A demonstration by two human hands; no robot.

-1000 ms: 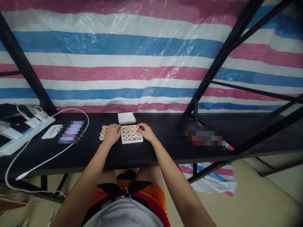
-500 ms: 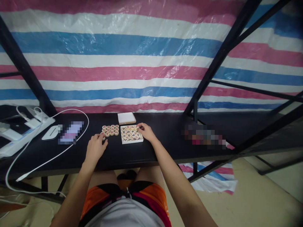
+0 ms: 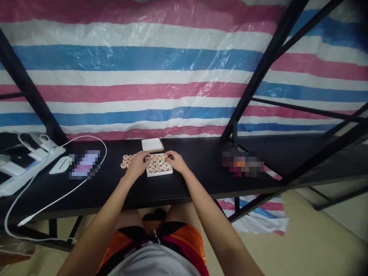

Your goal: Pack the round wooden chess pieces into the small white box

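Note:
A shallow white box (image 3: 160, 173) holds rows of round Chinese chess pieces (image 3: 159, 166), with black and red characters facing up. My left hand (image 3: 138, 165) reaches over the box's left edge near its far corner, fingers curled together; whatever they hold is hidden. At the far right corner, my right hand (image 3: 177, 162) has its thumb and fingers closed on the box's edge, close to the top row. More pieces with red characters (image 3: 125, 158) lie together left of the box, partly covered by my left hand.
Behind the box is a white lid (image 3: 152, 145). Left on the black table (image 3: 198, 180) are a blurred phone (image 3: 86, 164), a white flat device (image 3: 60, 165), a power strip (image 3: 31, 168) and a loose white cable (image 3: 57, 199). A blurred bundle (image 3: 243, 164) sits right, near the black metal frame (image 3: 254, 82).
My left hand has moved right, from the loose pieces to the box's left edge, and now covers part of the group. My right hand stays at the far right corner.

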